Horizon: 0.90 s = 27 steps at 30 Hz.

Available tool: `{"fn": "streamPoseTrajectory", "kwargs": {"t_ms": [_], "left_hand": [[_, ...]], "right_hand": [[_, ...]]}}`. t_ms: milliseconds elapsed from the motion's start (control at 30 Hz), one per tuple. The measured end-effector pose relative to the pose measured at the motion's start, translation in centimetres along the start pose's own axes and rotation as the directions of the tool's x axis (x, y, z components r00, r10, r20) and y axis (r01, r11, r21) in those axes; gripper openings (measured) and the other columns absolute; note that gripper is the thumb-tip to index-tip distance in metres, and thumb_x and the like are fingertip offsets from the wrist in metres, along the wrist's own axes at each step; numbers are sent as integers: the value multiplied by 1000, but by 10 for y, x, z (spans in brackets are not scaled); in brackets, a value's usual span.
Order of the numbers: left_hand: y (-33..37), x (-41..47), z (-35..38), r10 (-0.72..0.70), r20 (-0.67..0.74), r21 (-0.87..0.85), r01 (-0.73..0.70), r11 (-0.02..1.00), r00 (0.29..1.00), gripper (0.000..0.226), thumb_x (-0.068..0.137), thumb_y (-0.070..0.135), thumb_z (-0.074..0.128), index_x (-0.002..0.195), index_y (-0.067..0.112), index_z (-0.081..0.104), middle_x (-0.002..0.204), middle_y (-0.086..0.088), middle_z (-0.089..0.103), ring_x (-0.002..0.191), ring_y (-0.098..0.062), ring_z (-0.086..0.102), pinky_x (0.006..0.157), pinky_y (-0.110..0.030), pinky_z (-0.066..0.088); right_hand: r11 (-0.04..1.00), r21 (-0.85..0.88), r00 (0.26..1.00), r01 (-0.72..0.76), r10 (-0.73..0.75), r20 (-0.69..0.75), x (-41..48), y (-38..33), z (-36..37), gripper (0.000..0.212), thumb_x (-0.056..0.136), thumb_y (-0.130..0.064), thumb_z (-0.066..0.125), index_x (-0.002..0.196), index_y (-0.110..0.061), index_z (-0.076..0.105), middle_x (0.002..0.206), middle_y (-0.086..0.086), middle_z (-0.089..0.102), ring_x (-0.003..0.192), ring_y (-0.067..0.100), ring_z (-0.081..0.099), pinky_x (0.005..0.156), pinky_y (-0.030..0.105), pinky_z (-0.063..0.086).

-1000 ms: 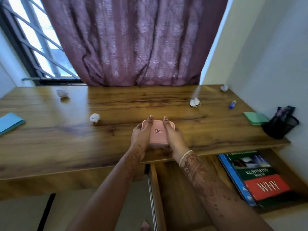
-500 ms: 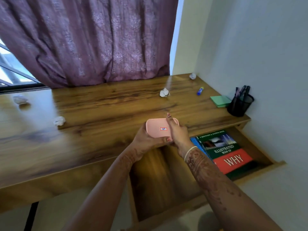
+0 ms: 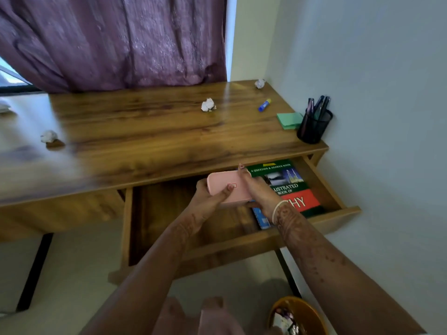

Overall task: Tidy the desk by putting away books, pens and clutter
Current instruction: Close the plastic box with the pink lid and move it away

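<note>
Head view: left hand point(image 3: 205, 199) and right hand point(image 3: 258, 193) grip the case point(image 3: 221, 186), steadying it. I hold it over the drawer point(image 3: 242, 246), probably to fit beside the book point(image 3: 285, 180).

A: Where was there room in the drawer point(image 3: 229, 246)?
B: Its left half showed bare wooden floor. Books point(image 3: 285, 170) lay flat along the right side, against its wall.
A: What stood in the way above?
B: The desk point(image 3: 145, 131) edge overhung the drawer's back, so the opening lay toward the front. The left hand point(image 3: 208, 198) and right hand point(image 3: 260, 193) held a pink case point(image 3: 223, 184) over the middle, partly above the books.
A: And on top?
B: A pen holder point(image 3: 314, 128) and sticky notes point(image 3: 289, 120) crowded the right corner; a glue stick point(image 3: 264, 105) and paper balls point(image 3: 208, 105) lay well apart, wood between them.
</note>
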<state>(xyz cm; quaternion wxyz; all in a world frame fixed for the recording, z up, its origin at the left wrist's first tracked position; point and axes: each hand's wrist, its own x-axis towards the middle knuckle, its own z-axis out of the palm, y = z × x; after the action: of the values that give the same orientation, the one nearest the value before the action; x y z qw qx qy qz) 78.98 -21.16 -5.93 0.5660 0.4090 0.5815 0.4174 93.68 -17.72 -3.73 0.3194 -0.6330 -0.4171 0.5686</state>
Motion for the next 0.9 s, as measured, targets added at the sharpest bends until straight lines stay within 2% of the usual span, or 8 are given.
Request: {"fn": "streamPoseTrajectory", "kwargs": {"t_ms": [167, 233, 300, 367, 433, 500, 667, 900], "left_hand": [[-37, -4, 20, -85, -73, 81, 91, 993, 994, 66, 83, 50, 67, 132, 16, 38, 122, -3, 56, 107, -18, 58, 94, -37, 53], [-45, -4, 21, -107, -88, 109, 117, 987, 990, 61, 84, 52, 65, 130, 17, 44, 122, -4, 59, 106, -19, 60, 91, -39, 54], [-50, -4, 24, -124, -96, 148, 138, 979, 988, 53, 87, 47, 63, 125, 14, 50, 119, -4, 61, 102, -18, 61, 82, -31, 55], [-51, -4, 28, -129, -104, 199, 148, 969, 986, 45, 90, 43, 61, 120, 11, 51, 115, -5, 62, 97, -16, 60, 71, -24, 51], [-51, -2, 31, -144, -104, 236, 165, 958, 984, 45, 91, 43, 59, 121, 10, 49, 113, -6, 61, 93, -15, 59, 67, -24, 50], [-52, -1, 33, -168, -114, 261, 192, 946, 979, 50, 91, 44, 60, 123, 9, 46, 111, -6, 58, 94, -17, 59, 69, -26, 51], [-54, 1, 32, -212, -89, 323, 229, 918, 973, 51, 89, 40, 64, 125, 10, 43, 112, -5, 56, 98, -18, 56, 66, -23, 48], [-60, 8, 26, -238, -31, 323, 235, 917, 971, 55, 86, 38, 68, 129, 8, 51, 121, -10, 63, 104, -20, 62, 83, -32, 57]], "right_hand": [[987, -159, 998, 20, -12, 57, 6, 30, -19, 44, 91, -59, 47, 93, -17, 59, 112, 15, 65, 102, 30, 64, 94, 51, 51], [970, -242, 998, 27, -14, 56, 11, 40, -25, 57, 86, -65, 48, 98, -12, 63, 107, 15, 67, 98, 31, 65, 91, 53, 52], [941, -336, 998, 25, -5, 60, 19, 50, -30, 67, 85, -66, 48, 102, -4, 63, 105, 17, 68, 94, 33, 66, 89, 53, 53], [906, -420, 997, 49, -17, 80, 20, 53, -34, 60, 92, -59, 45, 99, -3, 62, 104, 18, 67, 95, 34, 65, 88, 49, 52], [861, -501, 994, 89, -44, 101, 20, 53, -36, 54, 98, -53, 38, 108, -5, 60, 108, 16, 66, 97, 32, 63, 87, 45, 52], [819, -563, 992, 113, -57, 117, 22, 56, -38, 49, 101, -47, 35, 120, -8, 58, 113, 12, 64, 97, 28, 62, 86, 40, 51], [756, -641, 988, 131, -45, 148, 28, 64, -40, 42, 103, -37, 36, 119, -5, 58, 116, 15, 63, 101, 30, 59, 81, 34, 45], [735, -664, 989, 136, -65, 130, 30, 70, -40, 43, 103, -36, 37, 120, -3, 58, 119, 17, 62, 106, 32, 58, 88, 37, 45]]}}
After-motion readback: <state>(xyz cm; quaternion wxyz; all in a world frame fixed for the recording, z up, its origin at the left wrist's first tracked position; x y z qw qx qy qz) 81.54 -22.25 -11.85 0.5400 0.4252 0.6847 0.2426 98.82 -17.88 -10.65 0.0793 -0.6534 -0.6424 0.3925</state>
